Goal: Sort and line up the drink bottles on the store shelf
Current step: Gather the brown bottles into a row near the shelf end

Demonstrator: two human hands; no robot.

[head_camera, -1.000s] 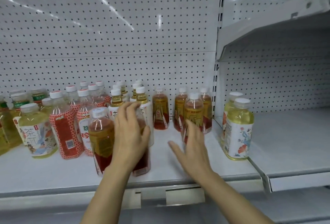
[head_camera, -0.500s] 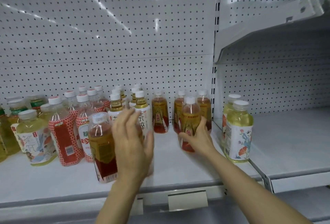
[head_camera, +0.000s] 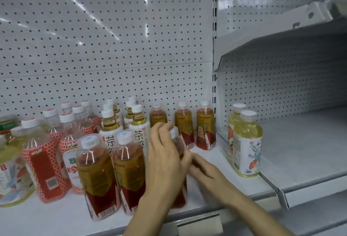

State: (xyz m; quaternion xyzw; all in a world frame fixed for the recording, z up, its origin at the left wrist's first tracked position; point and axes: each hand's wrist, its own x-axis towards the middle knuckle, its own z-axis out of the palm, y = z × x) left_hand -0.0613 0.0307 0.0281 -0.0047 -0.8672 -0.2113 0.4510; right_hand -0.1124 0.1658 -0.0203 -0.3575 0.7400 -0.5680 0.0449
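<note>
Two brown tea bottles (head_camera: 95,175) (head_camera: 129,171) with white caps stand side by side at the shelf's front edge (head_camera: 56,217). Just right of them stands a third brown tea bottle (head_camera: 178,144), mostly hidden between my hands. My left hand (head_camera: 165,162) wraps its neck and left side. From the right, my right hand (head_camera: 204,171) grips it low down. At the back wall stand three more brown tea bottles (head_camera: 158,117) (head_camera: 184,123) (head_camera: 205,128).
White-label tea bottles (head_camera: 110,132) and red honeycomb bottles (head_camera: 45,160) crowd the shelf's left half. A yellow floral bottle (head_camera: 11,175) stands far left. Two yellow floral bottles (head_camera: 247,145) stand on the lower right shelf (head_camera: 300,151), under a tilted upper shelf (head_camera: 281,38).
My right hand took a brown tea bottle from the back group and brought it forward beside the two front ones. My left hand left the second front bottle and closed on this one.
</note>
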